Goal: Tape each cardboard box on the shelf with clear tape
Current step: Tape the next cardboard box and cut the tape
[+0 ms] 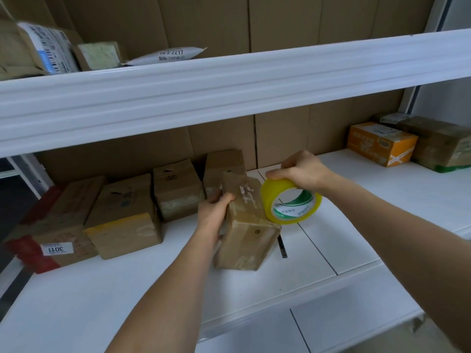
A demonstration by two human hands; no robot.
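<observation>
Left hand (213, 215) grips the left side of a cardboard box (246, 230) standing on the white shelf (344, 225), fingers curled over its top edge. Right hand (302, 170) grips a yellowish tape roll (290, 201) from above, touching the box's right edge.

A single head-worn view is given, directed forward and slightly down into the white shelf (331, 238) at close range; both forearms are seen entering from the lower edge.
</observation>
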